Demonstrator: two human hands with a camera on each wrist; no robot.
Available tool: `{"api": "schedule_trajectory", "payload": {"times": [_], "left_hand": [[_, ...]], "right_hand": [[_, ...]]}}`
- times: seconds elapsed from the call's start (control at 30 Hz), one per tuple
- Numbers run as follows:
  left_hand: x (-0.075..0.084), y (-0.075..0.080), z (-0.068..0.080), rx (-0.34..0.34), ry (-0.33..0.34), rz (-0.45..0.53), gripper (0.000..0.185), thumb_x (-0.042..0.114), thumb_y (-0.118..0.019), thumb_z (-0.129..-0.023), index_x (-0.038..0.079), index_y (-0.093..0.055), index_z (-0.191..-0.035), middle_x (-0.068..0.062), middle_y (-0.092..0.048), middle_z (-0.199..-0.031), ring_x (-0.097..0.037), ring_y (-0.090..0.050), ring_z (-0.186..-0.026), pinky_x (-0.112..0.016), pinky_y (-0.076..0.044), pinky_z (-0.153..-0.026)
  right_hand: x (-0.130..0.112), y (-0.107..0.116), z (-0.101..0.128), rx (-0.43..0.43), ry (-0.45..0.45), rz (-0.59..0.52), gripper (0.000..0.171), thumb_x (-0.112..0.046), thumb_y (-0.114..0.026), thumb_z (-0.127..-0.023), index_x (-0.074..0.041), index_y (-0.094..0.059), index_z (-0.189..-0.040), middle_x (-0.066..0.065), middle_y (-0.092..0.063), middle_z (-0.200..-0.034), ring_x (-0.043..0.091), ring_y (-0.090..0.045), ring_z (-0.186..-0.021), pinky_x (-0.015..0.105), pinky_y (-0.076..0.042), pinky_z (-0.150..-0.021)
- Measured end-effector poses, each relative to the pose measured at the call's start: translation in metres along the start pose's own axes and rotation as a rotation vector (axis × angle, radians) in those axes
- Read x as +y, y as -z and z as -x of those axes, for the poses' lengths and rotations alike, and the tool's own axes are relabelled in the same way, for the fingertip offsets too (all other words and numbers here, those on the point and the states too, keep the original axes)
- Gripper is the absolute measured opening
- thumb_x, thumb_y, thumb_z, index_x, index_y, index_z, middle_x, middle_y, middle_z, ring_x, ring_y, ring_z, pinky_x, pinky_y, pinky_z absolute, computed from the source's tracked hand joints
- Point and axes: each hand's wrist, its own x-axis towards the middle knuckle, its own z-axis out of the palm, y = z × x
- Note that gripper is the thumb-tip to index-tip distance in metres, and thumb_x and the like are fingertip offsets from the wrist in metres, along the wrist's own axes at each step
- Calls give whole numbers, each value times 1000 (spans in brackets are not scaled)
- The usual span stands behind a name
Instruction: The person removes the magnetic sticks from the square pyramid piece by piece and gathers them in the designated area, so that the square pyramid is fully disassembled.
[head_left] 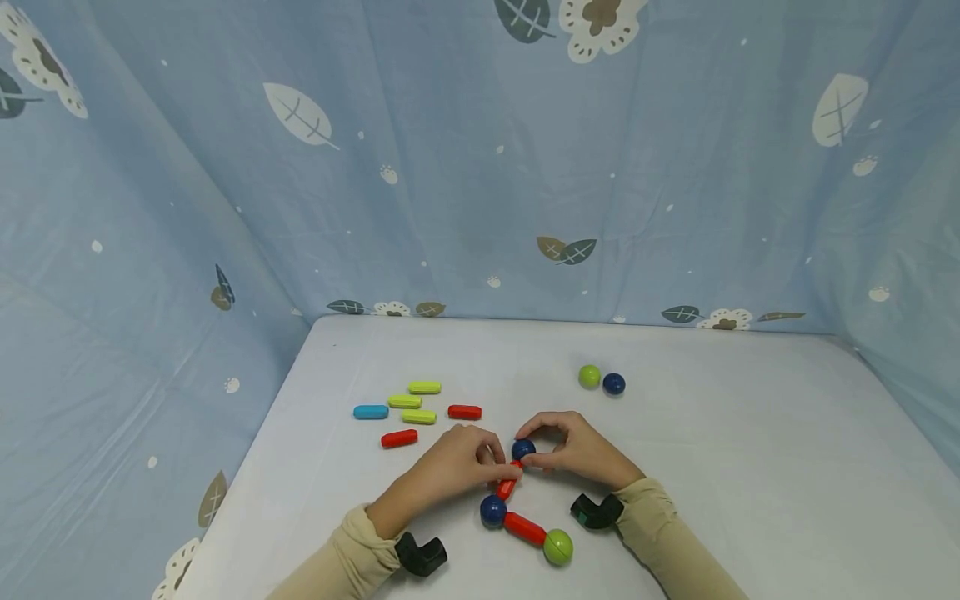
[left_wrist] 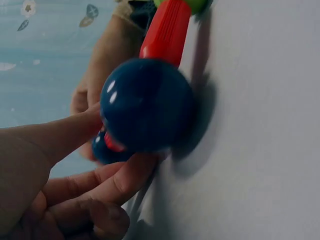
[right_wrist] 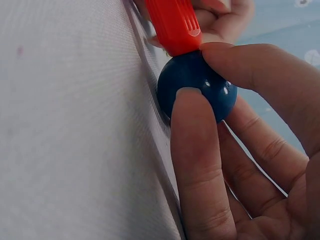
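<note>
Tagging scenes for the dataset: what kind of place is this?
Probably a staged indoor tabletop booth: a white table walled by leaf-print blue cloth, with toy rods and balls laid out.

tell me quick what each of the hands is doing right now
Left hand: pinches the short red plastic rod.
Right hand: pinches the dark blue plastic ball at that rod's far end.

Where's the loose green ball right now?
Head view: green ball sits far right on the table, touching a loose blue ball, beyond the right hand.
</note>
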Motion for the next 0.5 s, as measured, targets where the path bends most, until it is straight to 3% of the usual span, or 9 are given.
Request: {"api": "schedule_trajectory", "payload": {"times": [0.27, 0.5], "left_hand": [[3, -6, 0, -43, 15, 52, 25, 40, -81, -87, 17, -75, -80, 11, -66, -61, -4, -58, -58, -20, -40, -53], [1, -7, -2, -72, 12, 97, 23, 36, -79, -90, 18, -73, -76, 12, -64, -59, -2, -54, -56, -18, -38, -53]], "right_hand": [[1, 0, -1, 0, 11, -5, 29, -22, -83, -88, -19, -74, -115, -2, -75, -115, 12, -63, -111, 27, -49, -100], [1, -1, -1, 5, 3, -24, 27, -19, -83, -87, -21, -74, -113, 0, -73, -115, 10, -62, -107, 25, -58, -82]]}}
